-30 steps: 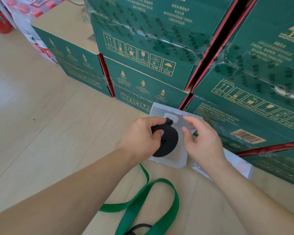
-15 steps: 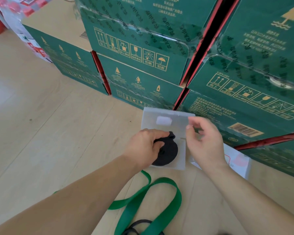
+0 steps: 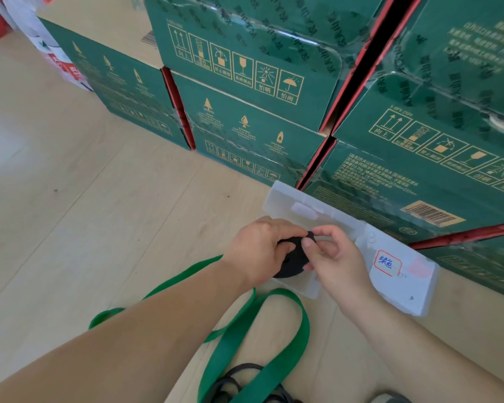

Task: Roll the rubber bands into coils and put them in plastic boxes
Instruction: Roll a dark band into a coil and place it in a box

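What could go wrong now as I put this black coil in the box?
The black coil is held only by the left hand and right hand; releasing early could let it spring open. The open plastic box rests unsecured on the floor and might slide. The green band looped nearby could get dragged along.

Head-worn view, angled forward and down, close above floor [image 3: 70, 213]

Pale plank floor [image 3: 70, 213]. Bears stacked green cartons [image 3: 245, 126] at the back, red-and-white packs [image 3: 50, 50] far left. Just before the cartons, an open clear plastic box [image 3: 298, 290] beside a labelled plastic box [image 3: 405, 289]. Nearer, a loose green rubber band [image 3: 245, 344] crossing thin black bands [image 3: 233, 379].
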`<state>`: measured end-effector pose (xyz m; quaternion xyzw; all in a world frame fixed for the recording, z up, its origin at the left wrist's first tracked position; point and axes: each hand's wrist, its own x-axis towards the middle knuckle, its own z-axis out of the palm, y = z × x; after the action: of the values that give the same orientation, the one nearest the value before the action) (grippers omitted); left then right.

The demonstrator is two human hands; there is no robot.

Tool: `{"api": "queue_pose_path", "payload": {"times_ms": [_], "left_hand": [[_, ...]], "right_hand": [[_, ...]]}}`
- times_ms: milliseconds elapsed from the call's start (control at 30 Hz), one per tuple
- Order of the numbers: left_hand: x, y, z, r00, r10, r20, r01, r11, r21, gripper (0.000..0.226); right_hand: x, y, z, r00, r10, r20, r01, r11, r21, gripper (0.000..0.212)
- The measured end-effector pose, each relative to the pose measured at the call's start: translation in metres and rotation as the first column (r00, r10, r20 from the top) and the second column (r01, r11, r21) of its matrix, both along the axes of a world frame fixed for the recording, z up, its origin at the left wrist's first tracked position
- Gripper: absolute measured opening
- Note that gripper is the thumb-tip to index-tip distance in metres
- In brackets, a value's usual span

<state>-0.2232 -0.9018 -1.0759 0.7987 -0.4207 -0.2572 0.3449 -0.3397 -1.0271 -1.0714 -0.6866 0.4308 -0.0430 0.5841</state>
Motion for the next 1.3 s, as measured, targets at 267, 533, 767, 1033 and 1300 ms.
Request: {"api": "queue_pose_path", "payload": {"times_ms": [267,533,767,1033,1300], "left_hand": [[-0.005,-0.005,-0.008,0.989,0.047,-0.143,-0.039,0.998,0.057,0.041],[-0.017,0.011,-0.015,0.994,0.019,0.104,-0.024,0.999,0.046,0.031],[-0.019,0.022,-0.006,0.967,0.119,0.223,-0.149,0.981,0.122,0.033],[-0.021,0.032,-0.007,0.999,0.049,0.006,-0.049,0.971,0.233,0.037],[-0.025,0.022,-0.001,0.993,-0.106,0.055,0.071,0.896,0.438,0.044]], "right_hand": [[-0.004,-0.010,-0.006,0.999,0.052,0.016,-0.051,0.998,-0.037,0.018],[-0.013,-0.004,-0.017,0.994,0.113,-0.008,-0.113,0.985,-0.131,0.010],[-0.009,-0.001,-0.026,0.980,0.169,-0.107,-0.189,0.958,-0.217,0.013],[-0.007,0.004,-0.023,0.967,0.198,-0.163,-0.241,0.918,-0.316,0.011],[-0.005,0.007,-0.024,0.916,0.260,-0.307,-0.375,0.827,-0.419,0.015]]}}
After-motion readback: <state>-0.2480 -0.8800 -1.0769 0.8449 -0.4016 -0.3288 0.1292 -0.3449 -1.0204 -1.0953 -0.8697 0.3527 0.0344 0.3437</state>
